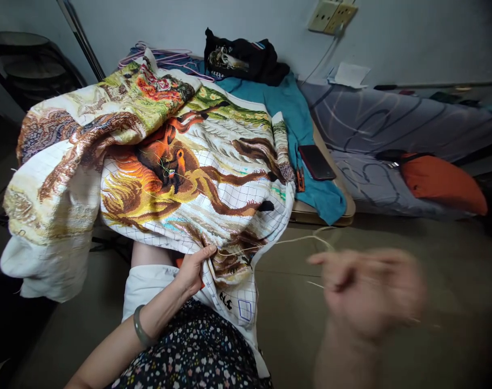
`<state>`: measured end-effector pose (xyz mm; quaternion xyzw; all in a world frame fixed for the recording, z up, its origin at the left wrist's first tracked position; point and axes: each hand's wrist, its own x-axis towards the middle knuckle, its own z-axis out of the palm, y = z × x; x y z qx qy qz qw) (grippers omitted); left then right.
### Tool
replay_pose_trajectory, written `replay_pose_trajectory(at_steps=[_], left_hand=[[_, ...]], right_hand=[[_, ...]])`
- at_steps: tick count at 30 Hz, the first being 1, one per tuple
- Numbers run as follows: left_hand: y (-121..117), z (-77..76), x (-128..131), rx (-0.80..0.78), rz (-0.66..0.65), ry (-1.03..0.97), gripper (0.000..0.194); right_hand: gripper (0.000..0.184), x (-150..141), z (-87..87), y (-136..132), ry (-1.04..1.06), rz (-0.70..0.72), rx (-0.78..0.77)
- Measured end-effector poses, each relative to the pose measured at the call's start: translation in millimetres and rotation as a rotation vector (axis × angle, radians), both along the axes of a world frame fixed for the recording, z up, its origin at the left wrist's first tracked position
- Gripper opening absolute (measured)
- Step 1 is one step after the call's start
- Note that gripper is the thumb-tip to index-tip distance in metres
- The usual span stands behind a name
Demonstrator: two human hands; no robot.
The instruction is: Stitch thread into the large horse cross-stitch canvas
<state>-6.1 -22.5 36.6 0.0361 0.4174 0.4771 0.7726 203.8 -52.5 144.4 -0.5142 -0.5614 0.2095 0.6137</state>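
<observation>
A large cross-stitch cloth [233, 186], partly filled with a brown and orange animal pattern on a white grid, drapes over the lap and the surface ahead. My left hand [193, 270] pinches its near edge, thumb on top and the other fingers underneath. From the cloth beside that thumb, a pale thread [288, 240] runs rightward, curling slightly before it reaches my right hand [371, 292]. That hand is raised well to the right of the cloth, blurred, its fingers curled around the thread's far part. Any needle there is hidden. Loose threads [164, 162] lie on the pattern.
Behind the cloth are a teal cloth [286, 102], a dark bag [246, 59] and pink hangers [164, 54]. A phone [316, 162] and orange-handled snips [300, 179] rest at the right. Further off are a grey patterned cover [363, 124] and an orange item [442, 183].
</observation>
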Motion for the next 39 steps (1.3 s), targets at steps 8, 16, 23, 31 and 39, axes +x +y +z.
replay_pose_trajectory(at_steps=[8, 16, 23, 31, 39], left_hand=[[-0.2, 3.2, -1.3, -0.011, -0.045, 0.032, 0.030], [-0.9, 0.0, -1.0, -0.016, -0.049, 0.033, 0.028], [-0.5, 2.8, -0.5, -0.028, -0.044, 0.033, 0.028], [-0.5, 3.5, 1.3, 0.046, 0.004, 0.025, 0.036], [2.2, 5.5, 2.6, 0.093, 0.032, 0.066, 0.042]], right_hand=[[0.021, -65.3, -75.3, 23.6, -0.512, 0.350, -0.311], [0.022, -63.7, -76.0, 28.2, -0.542, 0.361, -0.289], [0.022, -66.3, -68.4, 30.7, -0.789, 0.371, -0.241], [0.016, -63.7, -62.0, 40.7, -1.050, 0.362, -0.196], [0.022, -60.6, -66.5, 49.1, -0.987, 0.331, -0.076]])
